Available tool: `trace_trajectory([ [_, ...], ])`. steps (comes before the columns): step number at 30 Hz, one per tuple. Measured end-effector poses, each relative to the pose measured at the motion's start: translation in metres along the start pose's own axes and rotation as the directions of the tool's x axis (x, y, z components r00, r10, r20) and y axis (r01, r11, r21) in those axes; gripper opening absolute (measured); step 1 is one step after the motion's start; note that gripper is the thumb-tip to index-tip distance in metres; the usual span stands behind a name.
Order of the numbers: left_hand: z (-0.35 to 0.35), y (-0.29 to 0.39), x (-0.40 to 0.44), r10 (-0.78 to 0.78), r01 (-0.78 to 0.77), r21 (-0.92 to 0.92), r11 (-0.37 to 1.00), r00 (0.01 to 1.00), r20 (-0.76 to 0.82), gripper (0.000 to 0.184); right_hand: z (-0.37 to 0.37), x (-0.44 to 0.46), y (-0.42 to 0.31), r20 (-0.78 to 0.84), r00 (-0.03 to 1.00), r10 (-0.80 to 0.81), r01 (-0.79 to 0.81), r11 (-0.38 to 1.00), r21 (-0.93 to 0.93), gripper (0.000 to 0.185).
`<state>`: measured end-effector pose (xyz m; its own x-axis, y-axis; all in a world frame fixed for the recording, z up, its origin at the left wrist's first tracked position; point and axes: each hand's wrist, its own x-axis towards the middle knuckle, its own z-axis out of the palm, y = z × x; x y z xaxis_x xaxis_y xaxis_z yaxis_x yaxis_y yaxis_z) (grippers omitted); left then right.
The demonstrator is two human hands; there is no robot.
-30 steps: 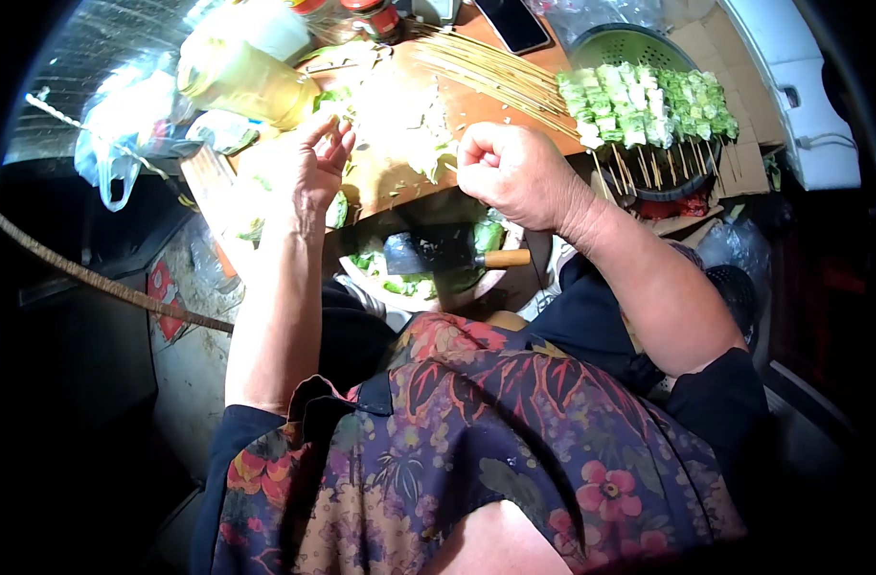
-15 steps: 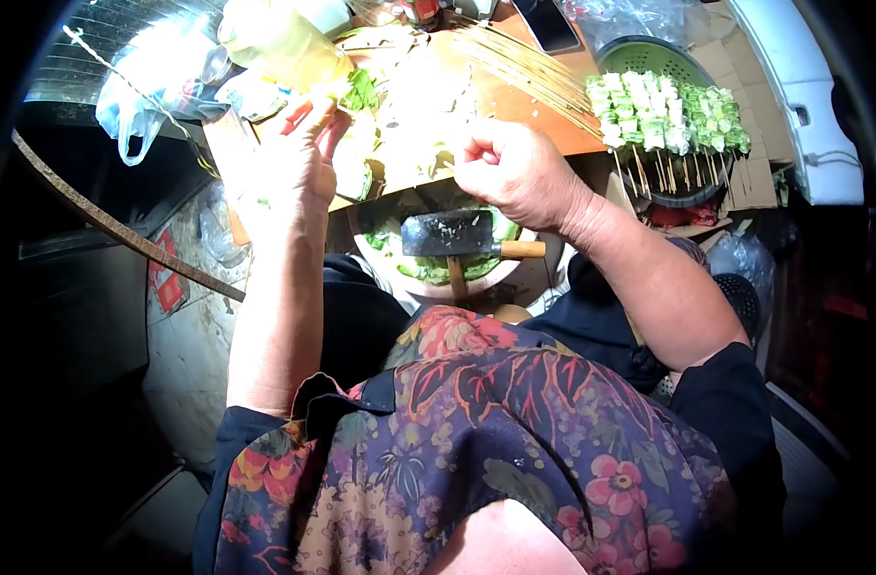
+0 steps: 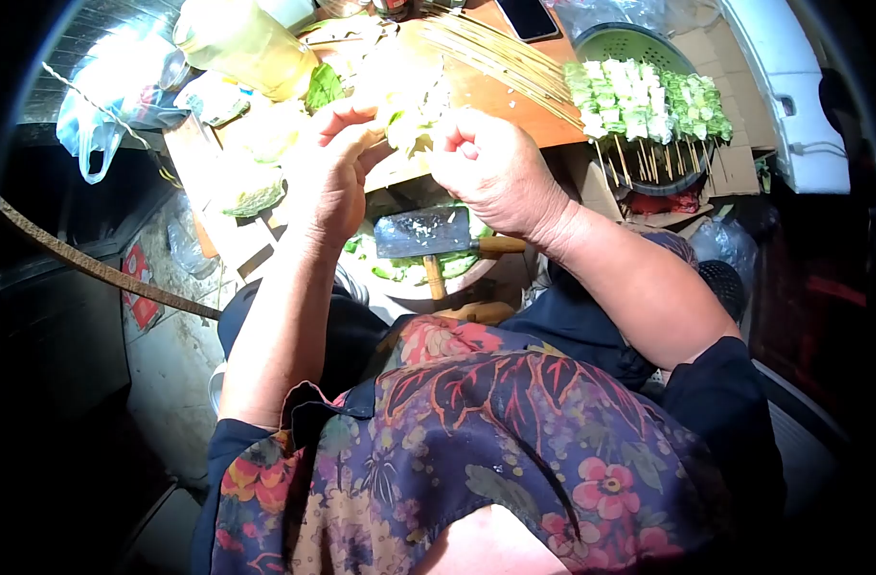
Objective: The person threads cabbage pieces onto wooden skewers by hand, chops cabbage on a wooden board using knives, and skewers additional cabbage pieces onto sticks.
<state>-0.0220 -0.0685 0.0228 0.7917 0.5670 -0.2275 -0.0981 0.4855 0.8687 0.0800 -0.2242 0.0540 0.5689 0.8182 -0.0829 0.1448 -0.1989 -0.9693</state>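
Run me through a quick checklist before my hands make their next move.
1. Leaf piece within reach of both hands: ok, it is between them, at the left hand's fingertips.
2. Right hand grip: cannot tell; the fingers are curled and hide what they may hold.
3. Cleaver clear of both hands: ok, it lies nearer your body, apart from them.
4. Bare skewers in sight: ok, spread beyond the right hand.
5. Loaded skewers lined up: ok, side by side over the green colander.
6. Phone away from bare skewers: not ok, it lies close beside them.
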Motion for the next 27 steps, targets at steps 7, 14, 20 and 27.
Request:
trace_trajectory([
  [7, -0.007, 0.005, 0.011, 0.024, -0.024, 0.177, 0.984, 1.000, 0.002, 0.028, 0.002, 0.011, 0.013, -0.001, 0.997, 0.078, -0.078, 0.997, -0.009, 0.007],
  [14, -0.045, 0.014, 0.030, 0.200, -0.077, 0.523, 0.849, 0.963, -0.183, 0.033, -0.022, 0.034, 0.067, -0.102, 0.992, 0.072, -0.097, 0.959, -0.265, 0.016],
  [20, -0.115, 0.014, 0.033, 0.409, 0.121, 0.955, 0.271, 0.884, -0.228, 0.036, -0.057, 0.054, 0.113, -0.214, 0.976, 0.042, -0.168, 0.768, -0.619, 0.015],
  [27, -0.134, -0.003, 0.022, 0.567, 0.275, 0.961, 0.024, 0.788, -0.240, 0.040, -0.066, 0.043, 0.115, -0.240, 0.968, 0.075, -0.243, 0.524, -0.816, 0.019],
])
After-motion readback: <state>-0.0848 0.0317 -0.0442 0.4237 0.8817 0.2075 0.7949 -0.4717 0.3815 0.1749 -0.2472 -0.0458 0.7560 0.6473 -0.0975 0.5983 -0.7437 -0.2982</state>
